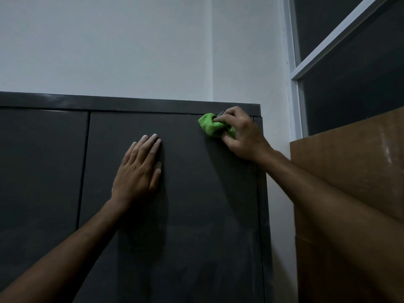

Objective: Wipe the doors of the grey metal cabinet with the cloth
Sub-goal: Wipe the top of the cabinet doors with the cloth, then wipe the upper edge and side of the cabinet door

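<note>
Right, quick notes:
Cabinet (pixel 65 102): dark grey sheet metal, smooth w/ a dull sheen, boxy, flat top rim; fills lower-left of view.
Right door (pixel 196 204): flat plain panel, faint smudgy streaks low down, thin vertical seam separates it from left door (pixel 41 171); both doors closed flush.
Cloth (pixel 211 125): bright green, soft, bunched into a crumpled wad; pressed on right door's top right corner, just under the top rim.
Right hand (pixel 242 134): fingers curled round the cloth, gripping it, knuckles up, forefinger reaching onto the rim edge; a small dark bit shows by the fingertips, can't tell what.
Left hand (pixel 140 169): flat, fingers straight and close together, palm resting on right door, upper middle, holding nothing; well apart from cloth.
Forearms: both bare, coming up from bottom corners.
Wall (pixel 153 44): pale, matte, smooth plaster, behind and above cabinet; inner corner line runs down near cabinet's right end.
Brown board (pixel 349 171): flat, cardboard-like or wood, can't tell which; slightly glossy patch up top, stands just right of cabinet.
Window frame (pixel 295 84): pale metal bars, dark panes, top right.
</note>
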A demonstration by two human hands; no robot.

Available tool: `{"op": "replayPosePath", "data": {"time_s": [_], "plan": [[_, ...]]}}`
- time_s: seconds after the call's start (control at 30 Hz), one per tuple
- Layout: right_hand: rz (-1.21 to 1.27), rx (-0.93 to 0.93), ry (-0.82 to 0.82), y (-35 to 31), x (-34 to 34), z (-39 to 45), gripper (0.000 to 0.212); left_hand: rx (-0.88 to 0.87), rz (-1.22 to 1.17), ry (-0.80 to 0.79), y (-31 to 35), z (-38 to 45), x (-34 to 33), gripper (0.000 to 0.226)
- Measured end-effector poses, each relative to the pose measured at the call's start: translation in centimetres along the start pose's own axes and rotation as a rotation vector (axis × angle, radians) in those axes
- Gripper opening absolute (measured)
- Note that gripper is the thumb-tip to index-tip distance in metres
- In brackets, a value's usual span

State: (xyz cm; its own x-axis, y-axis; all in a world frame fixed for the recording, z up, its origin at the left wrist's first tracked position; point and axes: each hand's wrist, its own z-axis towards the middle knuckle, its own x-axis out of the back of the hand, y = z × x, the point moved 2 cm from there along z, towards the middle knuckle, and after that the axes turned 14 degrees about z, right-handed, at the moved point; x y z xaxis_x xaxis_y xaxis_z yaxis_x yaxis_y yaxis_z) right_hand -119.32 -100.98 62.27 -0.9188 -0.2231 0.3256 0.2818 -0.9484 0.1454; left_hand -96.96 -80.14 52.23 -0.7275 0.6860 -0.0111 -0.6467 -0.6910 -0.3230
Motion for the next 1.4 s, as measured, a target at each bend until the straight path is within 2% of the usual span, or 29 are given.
{"op": "replayPosePath", "data": {"time_s": [0.13, 0.23, 0.33, 0.4, 0.5, 0.6, 0.67, 0.73, 0.87, 0.93, 1.0, 1.1, 1.17, 1.27, 1.4], "plan": [[0.296, -0.219, 0.036, -2.1, 1.4, -1.2, 0.031, -0.003, 0.005, -0.013, 0.0, -0.1, 0.0, 0.065], [0.624, -0.431, -0.001, -3.0, 1.9, -2.8, 0.030, 0.007, -0.002, -0.036, 0.0, -0.2, 0.0, 0.066], [0.964, -0.657, 0.011, -3.3, 1.7, -4.7, 0.028, 0.091, -0.050, -0.072, 1.1, 0.0, 1.1, 0.067], [1.076, -0.767, -0.008, -3.7, 1.4, -6.0, 0.029, 0.141, -0.146, -0.079, 2.9, 0.5, 2.6, 0.064], [1.187, -0.876, -0.031, -4.6, 0.8, -7.8, 0.028, 0.167, -0.477, -0.135, 6.2, 1.5, 5.0, 0.058], [1.210, -0.934, -0.056, -5.5, 0.1, -9.1, 0.029, 0.254, -0.990, -0.428, 8.6, 3.1, 6.9, 0.061], [1.213, -0.970, -0.067, -6.0, -0.2, -9.7, 0.031, 0.308, -1.242, -0.628, 9.6, 3.8, 7.6, 0.055], [1.206, -1.002, -0.065, -6.6, -0.5, -10.0, 0.032, 0.359, -1.385, -0.683, 9.9, 4.1, 7.7, 0.041], [1.098, -1.054, -0.038, -7.5, -0.4, -10.0, 0.037, 0.475, -1.436, -0.658, 10.0, 3.7, 7.2, 0.031], [0.985, -0.998, -0.053, -7.6, 0.2, -9.8, 0.038, 0.541, -1.410, -0.609, 9.8, 3.6, 7.0, 0.032], [0.732, -0.818, -0.099, -8.0, 0.8, -9.7, 0.044, 0.603, -1.364, -0.558, 9.8, 3.8, 6.8, 0.031], [0.288, -0.446, -0.117, -9.3, 0.3, -9.4, 0.057, 0.676, -1.335, -0.494, 10.4, 4.7, 6.7, 0.022], [0.024, -0.283, -0.152, -9.3, -1.0, -8.9, 0.068, 0.740, -1.366, -0.497, 10.9, 5.6, 6.8, 0.022], [-0.307, -0.179, -0.113, -8.0, -2.4, -8.4, 0.076, 0.797, -1.479, -0.575, 11.1, 6.8, 6.6, 0.027], [-0.469, -0.112, -0.009, -6.2, -3.2, -7.1, 0.071, 0.717, -1.445, -0.603, 10.2, 8.3, 6.4, 0.025]]}}
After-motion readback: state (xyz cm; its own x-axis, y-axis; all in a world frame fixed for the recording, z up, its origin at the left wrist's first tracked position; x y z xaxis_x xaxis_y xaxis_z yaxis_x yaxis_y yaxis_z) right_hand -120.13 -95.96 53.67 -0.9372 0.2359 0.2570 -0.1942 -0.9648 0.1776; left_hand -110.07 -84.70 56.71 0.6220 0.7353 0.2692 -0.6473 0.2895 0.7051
